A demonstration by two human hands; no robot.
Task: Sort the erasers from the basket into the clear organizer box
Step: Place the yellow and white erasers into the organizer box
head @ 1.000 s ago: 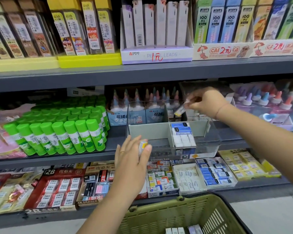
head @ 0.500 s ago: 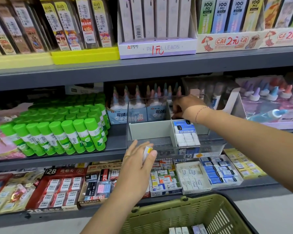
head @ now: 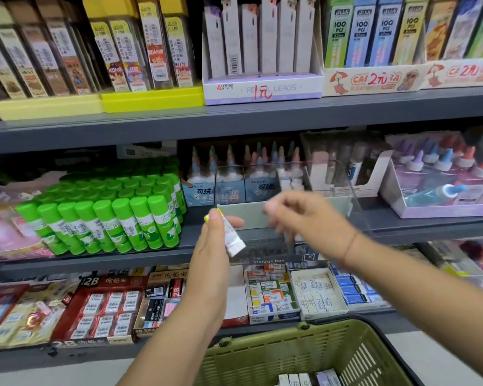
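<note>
My left hand [head: 211,254] holds a white eraser with a yellow end [head: 230,235], pinched between thumb and fingers, just in front of the clear organizer box [head: 357,190] on the middle shelf. My right hand [head: 304,221] hovers blurred over the box's front, fingers loosely spread and hanging down, nothing visible in them. It hides the erasers lying in the box. The green basket [head: 262,355] sits at the bottom, with several white and blue erasers [head: 307,379] in it.
Green glue sticks [head: 109,215] stand left of the box. Glue bottles [head: 234,176] stand behind it, and a tray of bottles [head: 441,190] at right. Eraser cartons [head: 273,293] fill the lower shelf. Pencil lead boxes [head: 262,87] line the top shelf.
My right hand has pulled back out of the box's rear compartment toward me and left its eraser there. My left hand rose with its eraser toward the box front.
</note>
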